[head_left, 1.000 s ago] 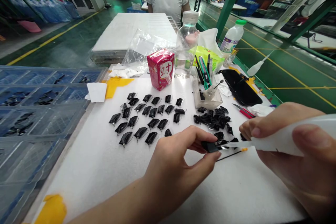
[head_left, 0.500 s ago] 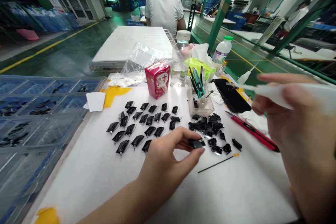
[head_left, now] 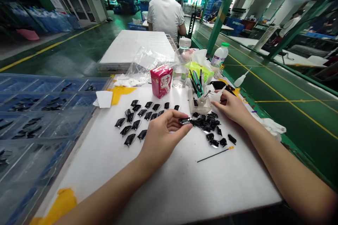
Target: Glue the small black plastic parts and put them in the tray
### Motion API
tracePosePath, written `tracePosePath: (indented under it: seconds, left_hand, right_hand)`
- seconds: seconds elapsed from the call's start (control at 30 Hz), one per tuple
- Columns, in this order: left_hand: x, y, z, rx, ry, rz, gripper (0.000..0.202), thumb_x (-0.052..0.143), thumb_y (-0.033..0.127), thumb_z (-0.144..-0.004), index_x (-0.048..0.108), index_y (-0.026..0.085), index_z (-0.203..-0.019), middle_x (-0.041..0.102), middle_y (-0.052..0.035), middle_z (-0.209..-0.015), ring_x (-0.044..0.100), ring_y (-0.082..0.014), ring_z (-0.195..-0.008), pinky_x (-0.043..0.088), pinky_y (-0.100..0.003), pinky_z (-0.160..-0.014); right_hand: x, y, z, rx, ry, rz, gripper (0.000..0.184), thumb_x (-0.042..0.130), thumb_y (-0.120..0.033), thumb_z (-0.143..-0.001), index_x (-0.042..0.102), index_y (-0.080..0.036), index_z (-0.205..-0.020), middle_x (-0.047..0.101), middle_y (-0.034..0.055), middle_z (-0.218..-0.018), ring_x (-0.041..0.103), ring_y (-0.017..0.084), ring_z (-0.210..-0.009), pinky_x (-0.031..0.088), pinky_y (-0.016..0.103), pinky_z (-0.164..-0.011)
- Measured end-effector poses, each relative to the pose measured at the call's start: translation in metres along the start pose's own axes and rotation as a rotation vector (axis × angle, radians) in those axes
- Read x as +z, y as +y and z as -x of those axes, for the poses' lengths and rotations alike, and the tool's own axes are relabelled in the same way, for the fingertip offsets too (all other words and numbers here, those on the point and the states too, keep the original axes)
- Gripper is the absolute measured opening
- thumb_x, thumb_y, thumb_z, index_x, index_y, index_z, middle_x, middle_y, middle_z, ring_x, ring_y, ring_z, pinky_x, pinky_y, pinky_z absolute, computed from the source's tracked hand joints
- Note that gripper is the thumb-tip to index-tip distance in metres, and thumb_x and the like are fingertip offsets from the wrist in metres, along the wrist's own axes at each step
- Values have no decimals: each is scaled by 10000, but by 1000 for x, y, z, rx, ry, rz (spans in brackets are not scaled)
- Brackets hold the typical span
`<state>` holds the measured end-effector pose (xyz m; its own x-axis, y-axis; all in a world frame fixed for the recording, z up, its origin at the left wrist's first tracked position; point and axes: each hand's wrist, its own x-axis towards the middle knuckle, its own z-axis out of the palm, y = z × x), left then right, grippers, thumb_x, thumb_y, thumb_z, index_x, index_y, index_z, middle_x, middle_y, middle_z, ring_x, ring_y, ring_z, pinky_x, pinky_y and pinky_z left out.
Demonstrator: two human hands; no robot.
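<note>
- Left hand (head_left: 163,135): thumb and fingers were pinched narrow on a small glossy black plastic piece (head_left: 185,121), which was held just above the white foam work surface (head_left: 169,186).
- Right hand (head_left: 232,108): fingers were part-curled and narrowly spread, beside a crumpled white tissue (head_left: 218,95). Whether it held the tissue could not be told.
- Location of the held piece: front of the clear acrylic tool box (head_left: 200,102), at the left edge of the loose heap of black pieces (head_left: 207,124).
- Orientation of the held piece: its long axis ran almost level across the view, rising slightly to the right. One end pointed toward the heap; the fingers hid much of its form.
- Progress: an ordered group of black pieces in angled rows (head_left: 134,121) lay front-left of the box. The unordered heap remained directly in front of it, with several pieces scattered nearer the operator. The exact counts could not be told.
- Surroundings: a clear divided plastic tray (head_left: 34,119), also holding black pieces, stood far left of the box; a pink carton (head_left: 161,81) stood just behind-left.
</note>
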<state>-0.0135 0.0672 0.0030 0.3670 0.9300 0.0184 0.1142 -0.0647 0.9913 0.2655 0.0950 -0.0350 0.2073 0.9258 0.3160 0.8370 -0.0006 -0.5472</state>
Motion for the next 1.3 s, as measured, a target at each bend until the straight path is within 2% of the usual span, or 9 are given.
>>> tracePosePath:
  seconds: [0.1,0.23,0.43,0.53,0.67,0.83,0.93,1.1,1.3]
  left_hand:
    - [-2,-1,-2,28,19,9,192,752,258,-782,669,149,-916,642,15,-733,609,-103,-696,503,-197,-647]
    - [-6,-2,-4,59,56,23,203,765,259,-771,677,144,-914,665,2,-765,623,-105,-721,509,-193,-666]
    - [-9,-1,-7,70,70,28,205,766,256,-771,680,140,-916,683,-8,-769,649,-120,-733,522,-202,-674]
    - [-10,-1,-8,93,71,22,200,759,256,-779,679,141,-921,700,-23,-802,673,-143,-775,532,-226,-710]
    - [-10,-2,-8,100,69,13,204,758,261,-779,679,144,-926,699,-22,-787,682,-154,-773,536,-235,-703]
    - [-12,-4,-9,90,64,-4,204,754,263,-784,677,149,-934,714,-26,-796,692,-161,-778,547,-246,-713]
    - [-11,-3,-10,79,66,-9,201,757,268,-782,673,156,-926,725,-29,-814,702,-171,-790,558,-263,-733]
    - [-10,0,-9,62,74,-50,196,758,267,-781,679,158,-924,734,-35,-833,715,-189,-815,565,-278,-749]
    - [-11,-2,-10,70,76,-71,204,762,264,-780,683,160,-937,726,-18,-817,698,-154,-787,549,-227,-710]
  right_hand:
    - [-16,-7,4,4,145,30,480,730,-484,-688,546,-203,-1031,629,49,-858,519,175,-637,410,321,-597]
    - [-26,-36,19,-64,283,6,235,524,-456,-894,467,-234,-948,513,-3,-733,453,143,-600,374,286,-556]
    - [-19,-71,48,-272,-142,113,265,540,-408,-913,615,-220,-742,533,-35,-554,417,92,-450,317,250,-466]
    - [-9,-71,57,-371,-275,259,210,551,-346,-907,668,-245,-1048,691,24,-893,575,132,-579,395,273,-528]
    - [3,-70,68,-498,-378,486,356,486,-327,-935,551,-201,-1262,619,112,-1149,652,238,-838,497,343,-627]
    - [-10,-85,75,-504,-649,172,203,458,-271,-960,561,-225,-1129,610,68,-1081,637,157,-806,530,297,-696]
    - [-18,-83,72,-481,-595,140,196,445,-259,-965,562,-235,-1121,626,55,-1051,637,151,-780,527,289,-662]
    - [-10,-64,68,-530,-375,412,298,469,-275,-937,544,-168,-1205,642,136,-1132,615,301,-998,535,473,-788]
    - [-15,-74,71,-498,-611,161,215,443,-229,-961,539,-214,-1152,646,57,-1059,626,194,-900,521,362,-762]
